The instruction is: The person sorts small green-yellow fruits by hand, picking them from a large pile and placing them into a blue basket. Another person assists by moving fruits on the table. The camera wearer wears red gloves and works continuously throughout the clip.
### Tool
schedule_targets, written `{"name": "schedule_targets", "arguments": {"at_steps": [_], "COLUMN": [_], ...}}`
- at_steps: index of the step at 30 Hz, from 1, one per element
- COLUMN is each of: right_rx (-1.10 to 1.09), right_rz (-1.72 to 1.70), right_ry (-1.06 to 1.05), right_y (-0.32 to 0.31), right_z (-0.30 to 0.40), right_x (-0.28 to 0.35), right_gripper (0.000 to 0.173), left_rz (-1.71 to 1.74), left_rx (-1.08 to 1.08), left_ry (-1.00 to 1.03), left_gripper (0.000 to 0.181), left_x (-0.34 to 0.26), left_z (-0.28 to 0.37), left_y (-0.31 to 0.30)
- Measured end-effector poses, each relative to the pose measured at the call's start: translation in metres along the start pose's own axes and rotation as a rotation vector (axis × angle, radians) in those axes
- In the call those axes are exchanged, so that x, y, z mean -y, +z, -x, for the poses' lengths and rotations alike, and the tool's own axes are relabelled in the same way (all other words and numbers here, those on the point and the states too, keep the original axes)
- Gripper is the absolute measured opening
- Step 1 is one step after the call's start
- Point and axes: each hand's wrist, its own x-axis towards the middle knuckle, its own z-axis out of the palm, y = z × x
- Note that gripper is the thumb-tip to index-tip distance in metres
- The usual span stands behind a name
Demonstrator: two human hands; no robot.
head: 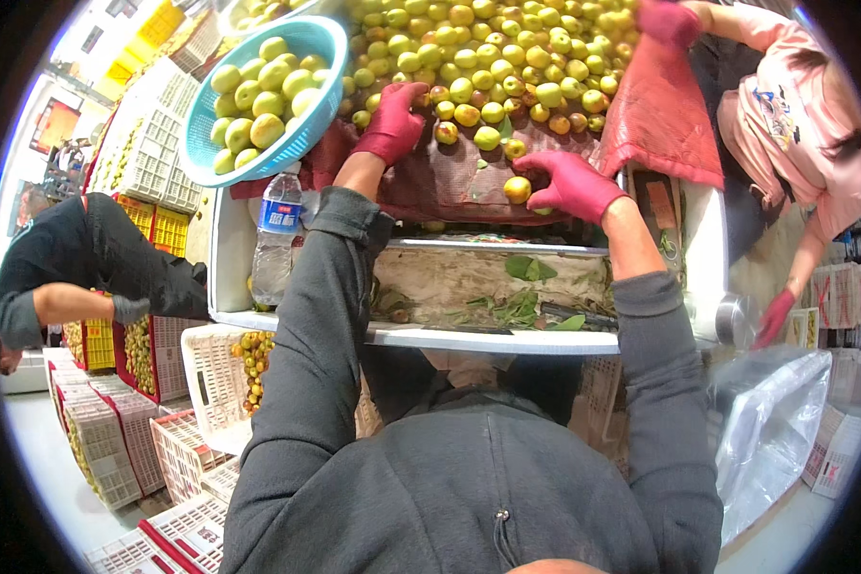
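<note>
A pile of small round fruits (502, 68), green to brown and jujube-like, lies on a dark red cloth (452, 183) before me. My left hand (398, 125), in a red glove, rests at the pile's near left edge with fingers curled. Whether a fruit is inside it is hidden. Farther right, my red-gloved right hand (574, 185) has thumb and fingers spread. A yellow-brown fruit (517, 189) is just beyond its fingertips, and a green one (543, 211) shows partly beneath the thumb. Larger green fruits fill a blue plastic basket (333, 93) left of the pile.
A water bottle (278, 247) stands inside the left of the white-edged table (495, 340). Leaves (520, 308) lie in its near trough. A co-worker (796, 122) is at the right, another person (107, 251) at the left. Crates (115, 430) and a plastic-lined bin (768, 430) flank me.
</note>
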Motion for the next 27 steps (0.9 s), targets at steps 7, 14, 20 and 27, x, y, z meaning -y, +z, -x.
{"name": "schedule_targets", "arguments": {"at_steps": [7,14,20,27], "right_rx": [-0.364,-0.07,-0.51,-0.395], "right_rz": [0.238,0.118,0.331,0.458], "right_ry": [-0.123,-0.06,0.067,0.387], "right_y": [0.013,0.005,0.002,0.003], "right_z": [-0.008,-0.005,-0.011,-0.006], "right_x": [-0.007,0.002,-0.015,0.003], "right_gripper": [0.075,0.05,0.05,0.095], "left_rz": [0.034,0.344,0.409,-0.514], "left_rx": [0.152,0.445,0.395,-0.318], "left_ry": [-0.04,-0.165,0.017,-0.092], "left_gripper": [0.062,0.049,0.035,0.048], "left_x": [-0.003,-0.041,-0.053,-0.024], "left_z": [0.005,0.016,0.021,0.015], "left_y": [0.005,0.005,0.014,-0.025]}}
